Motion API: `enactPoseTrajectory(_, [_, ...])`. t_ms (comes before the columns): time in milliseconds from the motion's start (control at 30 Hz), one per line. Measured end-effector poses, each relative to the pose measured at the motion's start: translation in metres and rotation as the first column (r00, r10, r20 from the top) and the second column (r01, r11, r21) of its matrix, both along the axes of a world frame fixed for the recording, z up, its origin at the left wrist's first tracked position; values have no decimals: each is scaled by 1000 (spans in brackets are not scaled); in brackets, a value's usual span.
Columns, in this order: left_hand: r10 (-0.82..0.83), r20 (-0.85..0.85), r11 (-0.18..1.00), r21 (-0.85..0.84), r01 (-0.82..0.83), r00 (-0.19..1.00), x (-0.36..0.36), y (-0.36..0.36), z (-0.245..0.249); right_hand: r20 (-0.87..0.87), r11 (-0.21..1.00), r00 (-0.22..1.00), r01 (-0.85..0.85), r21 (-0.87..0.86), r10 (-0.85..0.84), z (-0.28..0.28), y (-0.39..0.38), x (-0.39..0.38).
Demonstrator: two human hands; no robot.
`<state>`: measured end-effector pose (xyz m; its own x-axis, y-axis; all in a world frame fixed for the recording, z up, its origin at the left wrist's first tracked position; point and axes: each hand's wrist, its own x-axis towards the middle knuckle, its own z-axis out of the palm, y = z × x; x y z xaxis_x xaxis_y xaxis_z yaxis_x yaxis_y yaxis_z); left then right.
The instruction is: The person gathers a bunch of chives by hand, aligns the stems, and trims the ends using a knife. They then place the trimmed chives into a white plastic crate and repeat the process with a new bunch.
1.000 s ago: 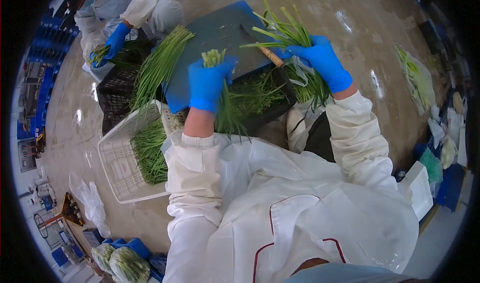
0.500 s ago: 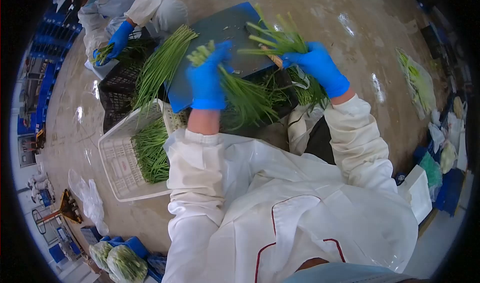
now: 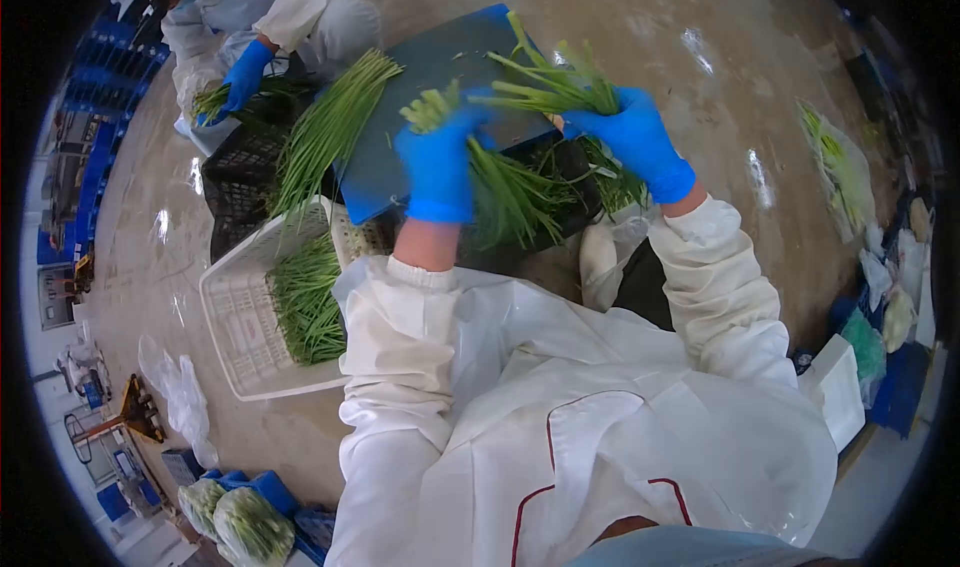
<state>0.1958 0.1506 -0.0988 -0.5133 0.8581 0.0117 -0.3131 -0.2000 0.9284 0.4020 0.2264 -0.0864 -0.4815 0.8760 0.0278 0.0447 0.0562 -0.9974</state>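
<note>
My left hand [image 3: 437, 170], in a blue glove, is closed round a bunch of green stalks [image 3: 512, 189]; their pale cut ends stick up above the fist and the leafy part hangs to the right. My right hand [image 3: 637, 147], also gloved in blue, grips a second bunch of stalks [image 3: 560, 89] whose ends point up and left. Both hands are over the near right side of a blue board [image 3: 420, 67]. On the board's left edge lies a pile of long green stalks [image 3: 335, 127].
A white crate [image 3: 240, 327] holding green stalks [image 3: 305, 302] stands at the left, beside a black crate [image 3: 235, 182]. A co-worker's gloved hand [image 3: 243, 77] holds greens at the upper left. A bagged bunch [image 3: 835, 172] lies on the floor at the right.
My left hand has moved slightly right with its bunch, nearer to my right hand. My right hand has shifted only a little, still holding its stalks.
</note>
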Motion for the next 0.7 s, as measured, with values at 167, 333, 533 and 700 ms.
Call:
enactPoseTrajectory(167, [86, 94, 995, -65, -80, 992, -28, -5, 31, 121, 978, 975, 175, 110, -188, -6, 24, 24])
enactPoseTrajectory(333, [-49, -78, 997, -66, 44, 996, 5, -5, 19, 158, 995, 983, 87, 51, -94, 6, 5, 11])
enactPoseTrajectory(533, [-32, -45, 999, -11, 32, 998, 5, -4, 16, 81, 997, 996, -44, 67, 39, -4, 0, 2])
enactPoseTrajectory(700, [113, -39, 993, 19, -113, 993, -47, -5, 24, 129, 979, 972, 189, 71, -197, 15, 15, 23])
